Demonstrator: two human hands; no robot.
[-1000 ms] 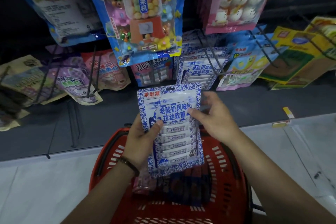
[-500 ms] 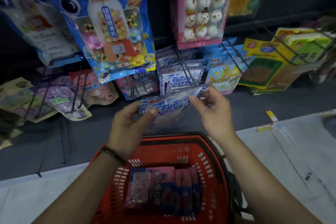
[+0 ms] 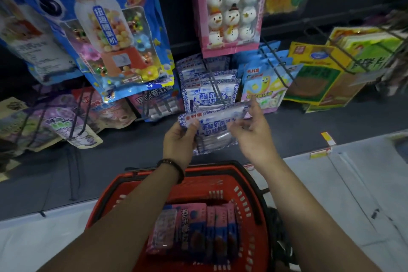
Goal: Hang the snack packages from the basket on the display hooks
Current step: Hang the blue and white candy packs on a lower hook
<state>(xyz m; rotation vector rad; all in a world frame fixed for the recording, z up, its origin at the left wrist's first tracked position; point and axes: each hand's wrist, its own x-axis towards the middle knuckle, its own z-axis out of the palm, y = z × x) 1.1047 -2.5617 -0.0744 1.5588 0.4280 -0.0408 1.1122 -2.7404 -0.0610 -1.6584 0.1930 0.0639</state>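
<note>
While left hand (image 3: 180, 139) and right hand (image 3: 254, 132) pinch the packet (image 3: 215, 126) marked 老酸奶风味, it has risen toward the hook (image 3: 217, 93) beyond them.

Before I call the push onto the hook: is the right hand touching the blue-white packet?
Touching. The head view shows the right hand pinching the packet at its right edge, thumb on the front.

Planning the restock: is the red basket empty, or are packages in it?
Not empty: pink-and-blue packages lie in the red basket. Left hand and right hand hold a blue-and-white package.
</note>
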